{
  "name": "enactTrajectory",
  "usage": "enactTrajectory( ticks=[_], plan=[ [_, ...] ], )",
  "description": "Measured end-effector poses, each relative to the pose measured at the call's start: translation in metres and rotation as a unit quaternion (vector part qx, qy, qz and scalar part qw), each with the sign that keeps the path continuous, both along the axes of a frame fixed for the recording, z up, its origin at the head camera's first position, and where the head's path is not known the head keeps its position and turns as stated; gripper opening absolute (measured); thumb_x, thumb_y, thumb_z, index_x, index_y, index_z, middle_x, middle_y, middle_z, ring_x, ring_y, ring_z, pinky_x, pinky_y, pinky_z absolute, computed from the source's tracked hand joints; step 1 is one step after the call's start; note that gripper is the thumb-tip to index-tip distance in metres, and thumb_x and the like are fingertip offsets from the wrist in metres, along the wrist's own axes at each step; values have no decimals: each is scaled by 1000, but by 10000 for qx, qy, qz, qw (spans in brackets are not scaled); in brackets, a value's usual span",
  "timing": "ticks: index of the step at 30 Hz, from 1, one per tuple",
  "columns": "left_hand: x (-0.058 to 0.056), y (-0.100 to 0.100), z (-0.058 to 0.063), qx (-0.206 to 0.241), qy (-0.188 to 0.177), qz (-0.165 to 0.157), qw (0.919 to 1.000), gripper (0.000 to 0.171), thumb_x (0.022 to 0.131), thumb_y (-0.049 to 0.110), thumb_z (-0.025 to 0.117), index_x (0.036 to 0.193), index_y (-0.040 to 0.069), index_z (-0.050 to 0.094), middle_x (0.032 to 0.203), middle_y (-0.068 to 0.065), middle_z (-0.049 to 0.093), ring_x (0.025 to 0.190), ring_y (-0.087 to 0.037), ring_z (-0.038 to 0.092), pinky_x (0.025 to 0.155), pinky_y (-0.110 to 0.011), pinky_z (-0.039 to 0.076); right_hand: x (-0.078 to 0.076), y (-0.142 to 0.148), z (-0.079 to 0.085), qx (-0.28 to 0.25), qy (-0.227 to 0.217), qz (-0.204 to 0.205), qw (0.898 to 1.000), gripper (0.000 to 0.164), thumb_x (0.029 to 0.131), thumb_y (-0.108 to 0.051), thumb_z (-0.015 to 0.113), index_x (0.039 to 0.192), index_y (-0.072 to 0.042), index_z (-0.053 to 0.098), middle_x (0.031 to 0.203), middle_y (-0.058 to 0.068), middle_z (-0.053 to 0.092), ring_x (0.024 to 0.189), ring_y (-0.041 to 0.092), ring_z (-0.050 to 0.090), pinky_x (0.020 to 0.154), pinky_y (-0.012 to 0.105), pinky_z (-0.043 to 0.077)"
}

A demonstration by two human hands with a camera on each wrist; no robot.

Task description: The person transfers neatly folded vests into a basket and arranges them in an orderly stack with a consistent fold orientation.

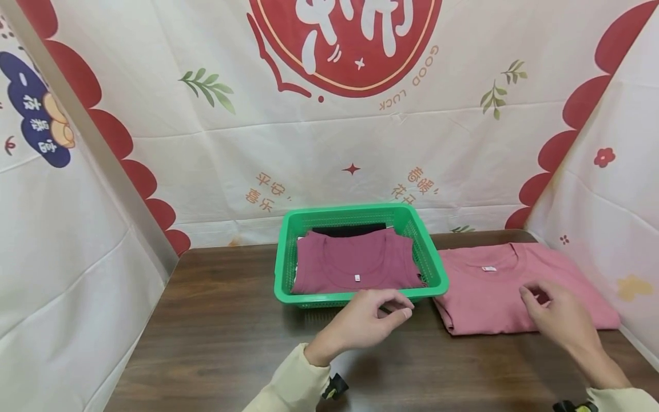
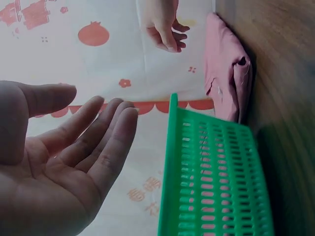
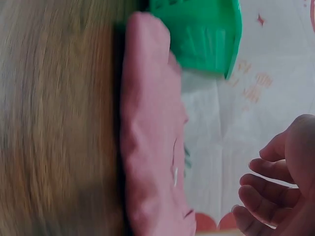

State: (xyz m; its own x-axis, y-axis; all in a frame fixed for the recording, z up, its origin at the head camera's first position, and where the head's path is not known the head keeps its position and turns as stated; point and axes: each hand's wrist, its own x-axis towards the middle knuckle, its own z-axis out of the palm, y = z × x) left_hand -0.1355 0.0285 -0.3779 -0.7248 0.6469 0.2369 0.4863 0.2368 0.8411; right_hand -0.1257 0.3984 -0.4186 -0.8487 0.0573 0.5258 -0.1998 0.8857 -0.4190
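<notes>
A green plastic basket stands on the table, with a folded mauve shirt lying inside it. To its right lies a folded pink shirt with a white label at the neckline. My left hand hovers by the basket's front rim, fingers loosely bent and holding nothing; the left wrist view shows its empty palm beside the basket wall. Over the pink shirt hangs my right hand, fingers relaxed and apart from the cloth, as the right wrist view shows beside the pink shirt.
Something black lies behind the mauve shirt in the basket. The brown wooden table ends at a printed white cloth backdrop, with cloth walls at both sides.
</notes>
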Motion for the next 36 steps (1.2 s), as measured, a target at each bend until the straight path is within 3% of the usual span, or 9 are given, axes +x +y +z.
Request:
enactTrajectory(
  ticks=[6,11,18,26,36],
  plan=[
    [1,11,-8,-238,73,-128,9996,16,93,22,58,100,12,69,91,5,69,83,6,58,76,-11,50,-5,31,-3,149,-535,-119,9984,13,84,-13,65,85,0,69,77,18,68,62,-10,45,50,32,41],
    [-1,17,-17,-506,-73,-138,9986,20,93,26,57,104,13,68,92,7,70,84,7,59,75,-10,49,-10,51,-9,262,-694,-204,9970,15,83,-13,66,85,2,68,78,23,69,63,-9,44,52,36,41],
    [0,27,-23,-990,-558,-96,9935,30,92,32,58,114,13,65,100,9,70,89,6,59,77,-14,49,-18,70,-18,398,-1049,-562,9921,21,83,-15,63,84,6,66,76,28,67,60,24,57,52,39,40],
    [-4,47,-35,-1216,-1124,137,9861,43,91,36,58,128,15,55,119,4,64,105,-2,56,88,-23,49,-22,91,-20,361,-1291,-656,9888,28,85,-16,61,91,11,64,88,38,62,72,45,58,55,44,41],
    [-11,78,-60,-878,-2029,656,9730,57,88,36,62,138,13,46,124,-2,60,110,-9,55,93,-30,48,-24,109,-20,342,-1776,-977,9786,44,87,-21,59,103,20,55,103,47,54,82,56,53,62,57,45]
  ],
)
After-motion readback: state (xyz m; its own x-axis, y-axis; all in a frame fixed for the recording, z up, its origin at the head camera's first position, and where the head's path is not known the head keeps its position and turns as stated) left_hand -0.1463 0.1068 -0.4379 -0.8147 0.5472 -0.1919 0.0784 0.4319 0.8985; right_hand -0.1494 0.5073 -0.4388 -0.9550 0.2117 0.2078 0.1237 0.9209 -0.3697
